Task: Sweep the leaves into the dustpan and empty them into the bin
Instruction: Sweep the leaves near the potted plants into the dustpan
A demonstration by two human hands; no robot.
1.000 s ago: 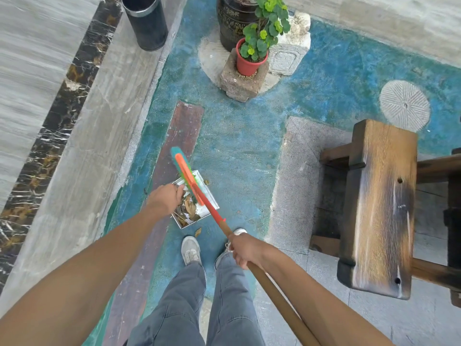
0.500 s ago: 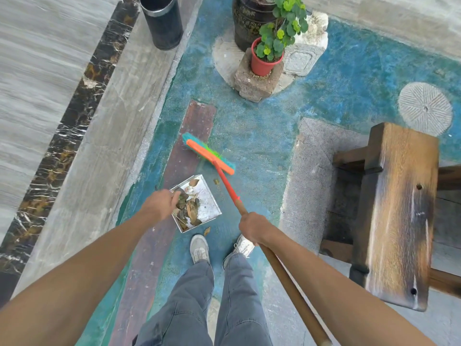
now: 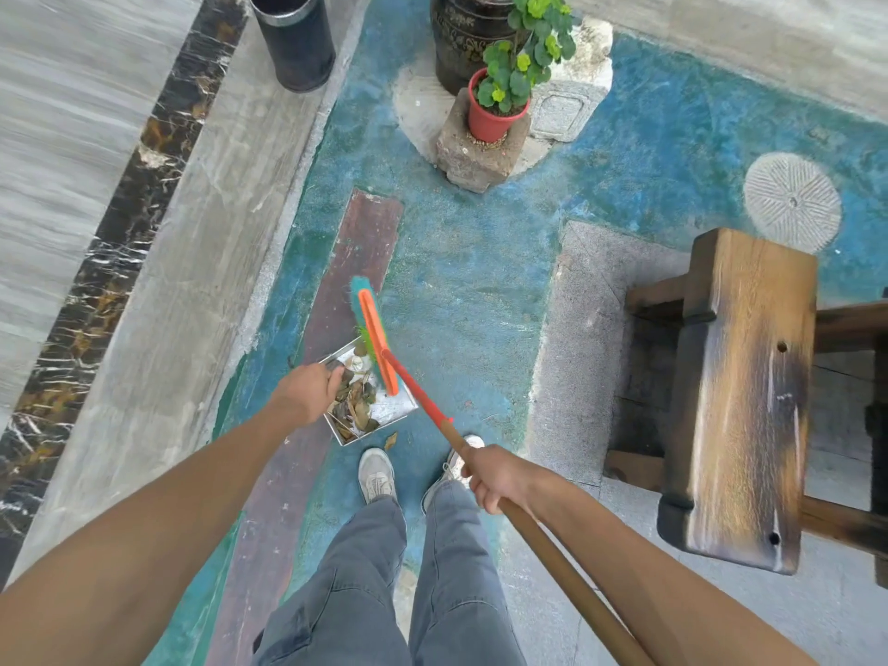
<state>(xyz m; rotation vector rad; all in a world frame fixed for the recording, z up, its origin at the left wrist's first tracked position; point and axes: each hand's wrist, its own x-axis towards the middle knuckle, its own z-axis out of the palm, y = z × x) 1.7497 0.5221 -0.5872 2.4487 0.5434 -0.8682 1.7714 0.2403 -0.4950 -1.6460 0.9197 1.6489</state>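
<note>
Blue floor; metal dustpan leaf-filled, left hand gripping; right hand clasps broom.

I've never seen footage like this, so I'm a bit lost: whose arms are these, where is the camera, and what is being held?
The camera sits on a person's head, looking down past their own arms and shoes. The left hand grips a metal dustpan filled with dry leaves. The right hand holds a broom by its wooden handle, its orange head over the pan. One stray leaf lies on the painted floor. A black bin stands further ahead.
</note>
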